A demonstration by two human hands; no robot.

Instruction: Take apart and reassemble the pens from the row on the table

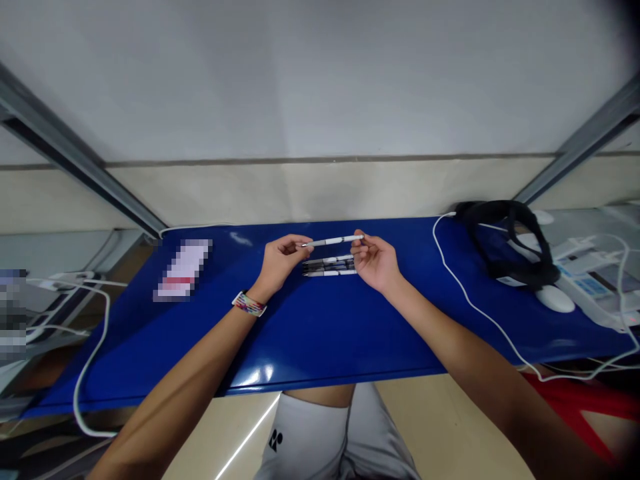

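Note:
Between both hands a white pen (334,241) is held level above the blue table. My left hand (285,260), with a patterned band at its wrist, pinches the tip end of the pen. The fingertips of my right hand (376,261) are closed on its other end. Just below the held pen, several more pens (327,265) lie side by side on the table, white and dark, pointing left. My right fingers hide their right ends.
A blurred-out pink and white item (184,270) lies on the blue table (350,333) at left. To the right are a black headset (515,243), white cables (465,293) and a white device (595,280). A wall stands behind.

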